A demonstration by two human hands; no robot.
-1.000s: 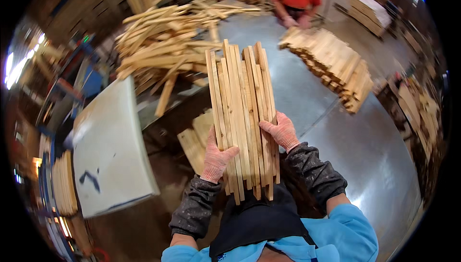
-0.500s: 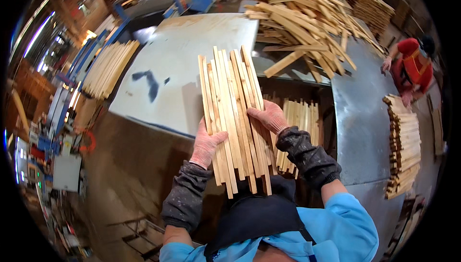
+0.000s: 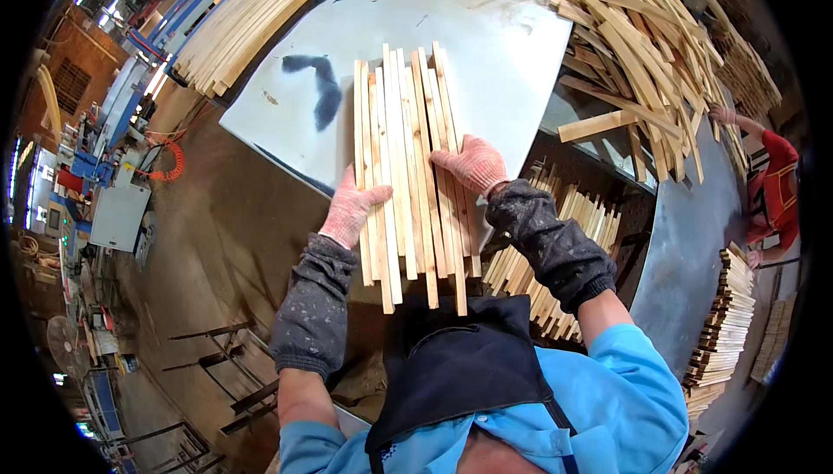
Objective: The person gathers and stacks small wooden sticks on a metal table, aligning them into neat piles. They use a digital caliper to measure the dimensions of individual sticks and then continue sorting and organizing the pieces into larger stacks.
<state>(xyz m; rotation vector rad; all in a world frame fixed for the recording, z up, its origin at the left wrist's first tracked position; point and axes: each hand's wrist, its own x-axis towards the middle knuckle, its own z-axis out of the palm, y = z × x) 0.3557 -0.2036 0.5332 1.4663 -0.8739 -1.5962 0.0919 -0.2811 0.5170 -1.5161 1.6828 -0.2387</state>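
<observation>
Bundle of wooden strips [image 3: 403,170]: where does it lie, and what has hold of it?

Between the left hand [image 3: 349,207] and the right hand [image 3: 475,165], both gloved; its far ends show over the pale surface [image 3: 434,5]; its near ends run past that surface's near edge, toward the near right corner, and stop in front of the dark apron [image 3: 468,361]; whether it touches the surface, I cannot tell from this one view.

State of the grip?

Clamped on the bundle from both flanks; each thumb laid over the top; the other fingers mostly hidden, along the sides or beneath.

Step in hand, by your reading?

Supporting the bundle as one load, I judge; strips run lengthwise side by side, ends staggered near and far, narrow gaps between some; a similar stack [image 3: 599,222] sits beyond the surface's right edge, partly behind the right forearm [image 3: 548,240].

What would the next move call for?

Even inward pressure from both palms, in my judgement, with the two hands kept level; a lopsided squeeze could let middle strips slide lengthwise or drop through; any lowering here would need care at the surface's near edge, since the near ends reach past it; evening the ends would probably need one hand freed.
</observation>
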